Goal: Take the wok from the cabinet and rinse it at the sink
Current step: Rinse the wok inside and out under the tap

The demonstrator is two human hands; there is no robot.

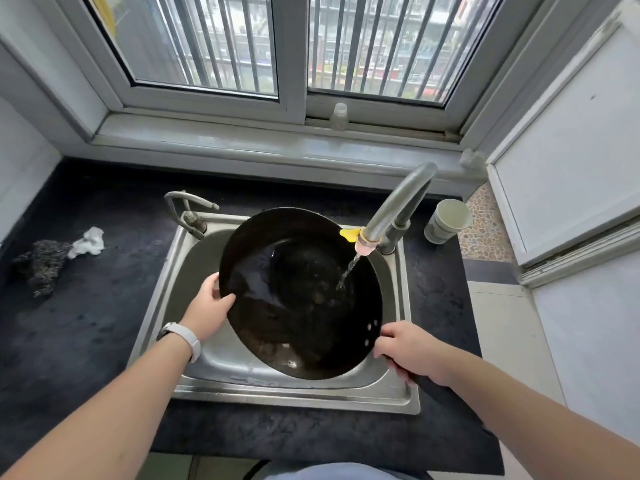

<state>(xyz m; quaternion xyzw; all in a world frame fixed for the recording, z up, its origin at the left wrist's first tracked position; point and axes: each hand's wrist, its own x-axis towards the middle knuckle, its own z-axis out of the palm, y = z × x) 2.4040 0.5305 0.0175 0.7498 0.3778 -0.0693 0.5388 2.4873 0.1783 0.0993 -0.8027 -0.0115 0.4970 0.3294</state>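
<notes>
Two grips | left fingers [210, 286] hold wok [301, 292] rim | right fingers [394, 336] wrap handle [433, 390]

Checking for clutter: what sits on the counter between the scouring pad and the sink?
Head view: a crumpled white wad lies against the scouring pad; from there to the sink the dark counter is bare.

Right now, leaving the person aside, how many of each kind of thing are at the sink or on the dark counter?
Wok: 1
Taps: 2 (large tap, small tap)
Cup: 1
Scouring pad: 1
White crumpled wad: 1
Total: 6
</notes>
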